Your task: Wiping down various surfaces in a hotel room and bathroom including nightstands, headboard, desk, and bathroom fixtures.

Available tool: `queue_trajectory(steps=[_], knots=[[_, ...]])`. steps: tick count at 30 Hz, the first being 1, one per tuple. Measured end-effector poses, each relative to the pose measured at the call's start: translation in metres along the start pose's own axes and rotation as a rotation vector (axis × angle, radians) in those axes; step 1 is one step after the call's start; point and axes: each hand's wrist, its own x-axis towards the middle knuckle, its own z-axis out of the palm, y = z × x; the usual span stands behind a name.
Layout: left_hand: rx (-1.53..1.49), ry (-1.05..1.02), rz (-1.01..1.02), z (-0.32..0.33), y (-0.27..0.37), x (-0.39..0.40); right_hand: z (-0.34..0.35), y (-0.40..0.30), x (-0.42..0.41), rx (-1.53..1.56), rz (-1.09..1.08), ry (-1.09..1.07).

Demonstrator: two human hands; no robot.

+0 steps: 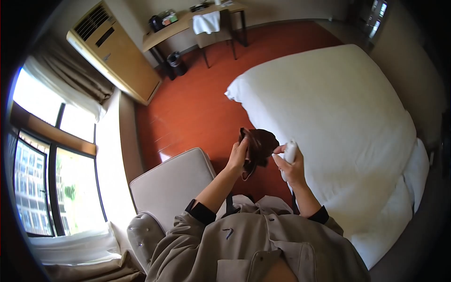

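A dark brown soft item (263, 143), perhaps a cap or a pouch, is held up in front of my body by my left hand (239, 154). A thin loop or strap hangs from its lower edge. My right hand (295, 171) grips a slim white object (290, 151), which could be a small bottle or a handheld device; I cannot tell which. Thumb and forefinger of that hand reach to the right edge of the brown item, and whether they pinch it is unclear.
To the right spreads a bed with white bedding (327, 105). A grey tufted armchair (172, 179) stands close on my left, by the windows (75, 190). Beyond the red floor (190, 116) are a floor-standing air conditioner (119, 56), a desk (165, 31), a chair (211, 40) and a bin (177, 64).
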Motion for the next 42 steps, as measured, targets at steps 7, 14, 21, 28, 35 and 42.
queue_trajectory(steps=[7,14,21,28,35,42], knots=[[0.731,0.194,0.457,-0.095,0.097,0.164,0.154,0.067,0.189,-0.375,-0.074,-0.119],[0.977,0.123,0.319,-0.179,0.235,0.311,0.209,0.098,0.453,-0.561,-0.159,-0.144],[0.63,-0.014,0.12,-0.185,0.367,0.468,0.282,0.116,0.681,-0.554,-0.359,-0.208],[0.314,-0.157,0.241,-0.183,0.444,0.691,0.307,0.122,0.785,0.063,0.261,-0.213],[0.224,-0.46,-0.029,-0.03,0.542,0.834,0.307,0.184,0.911,-0.019,-0.004,0.031],[-0.19,-0.647,-0.08,0.054,0.643,1.01,0.217,0.191,1.092,-0.122,0.02,0.129]])
